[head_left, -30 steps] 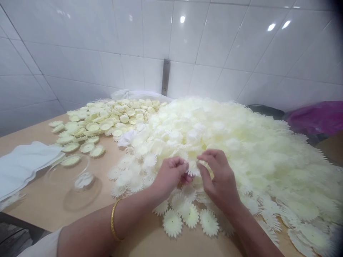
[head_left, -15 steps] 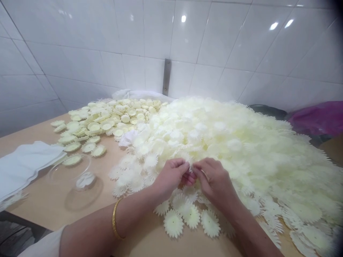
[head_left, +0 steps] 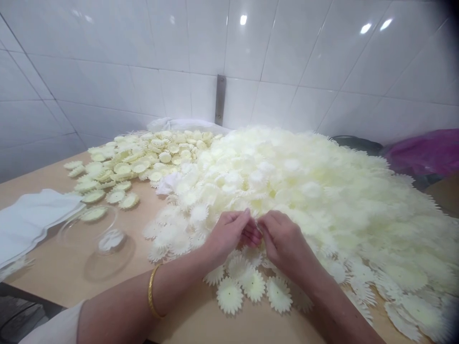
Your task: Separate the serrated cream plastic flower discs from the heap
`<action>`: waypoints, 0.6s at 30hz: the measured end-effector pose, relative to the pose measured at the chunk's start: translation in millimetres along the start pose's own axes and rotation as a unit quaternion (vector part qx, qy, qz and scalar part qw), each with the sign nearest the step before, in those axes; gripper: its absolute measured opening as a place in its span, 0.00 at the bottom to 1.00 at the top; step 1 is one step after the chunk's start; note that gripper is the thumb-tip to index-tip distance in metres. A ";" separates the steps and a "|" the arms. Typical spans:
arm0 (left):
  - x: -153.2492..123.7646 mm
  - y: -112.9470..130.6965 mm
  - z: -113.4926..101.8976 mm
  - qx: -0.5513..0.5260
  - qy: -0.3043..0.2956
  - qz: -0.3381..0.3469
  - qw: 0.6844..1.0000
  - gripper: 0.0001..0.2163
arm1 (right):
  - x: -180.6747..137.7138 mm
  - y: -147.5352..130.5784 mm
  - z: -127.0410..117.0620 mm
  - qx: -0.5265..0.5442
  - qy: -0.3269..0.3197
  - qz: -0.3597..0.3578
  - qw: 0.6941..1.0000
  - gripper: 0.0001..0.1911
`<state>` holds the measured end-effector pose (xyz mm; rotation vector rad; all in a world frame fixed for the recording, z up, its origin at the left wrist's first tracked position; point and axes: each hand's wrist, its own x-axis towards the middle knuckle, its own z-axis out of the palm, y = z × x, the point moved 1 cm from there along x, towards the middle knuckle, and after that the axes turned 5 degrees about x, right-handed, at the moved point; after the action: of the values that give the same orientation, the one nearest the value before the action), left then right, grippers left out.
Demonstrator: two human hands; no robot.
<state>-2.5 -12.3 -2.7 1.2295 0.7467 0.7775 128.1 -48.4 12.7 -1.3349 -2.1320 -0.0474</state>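
My left hand (head_left: 229, 234) and my right hand (head_left: 283, 236) meet just in front of a big heap of pale yellow-white petal pieces (head_left: 287, 172). These are thin, flower-shaped discs with toothed edges. Between my fingertips a sliver of a pale petal piece (head_left: 257, 225) shows; most of it is hidden. The right thumb and fingers pinch it. My left fingers are curled close by with the thumb raised, and what they grip is hidden. Below my hands several loose petal pieces (head_left: 230, 295) lie flat, some with a small dark centre mark.
Thicker stacked flower pieces (head_left: 143, 160) are piled at the back left. Nearer stands a clear dish (head_left: 112, 241) with white paste, by a round clear lid (head_left: 64, 234). White sheets (head_left: 32, 222) lie at the left edge, a purple bag (head_left: 426, 150) at the right. A tiled wall (head_left: 161, 43) closes the back.
My left thumb has lifted slightly away from the right fingertips. The hands stay close together in the same spot. The whole view has shifted a little.
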 end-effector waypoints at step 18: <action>1.9 -4.3 -3.6 -0.026 -0.027 -0.004 0.999 0.10 | -1.2 2.8 -1.6 0.003 0.010 -0.037 0.999 0.10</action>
<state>-4.1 -9.6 -7.7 1.1954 0.6842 0.7494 131.5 -48.5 12.5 -1.2460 -2.1621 -0.0850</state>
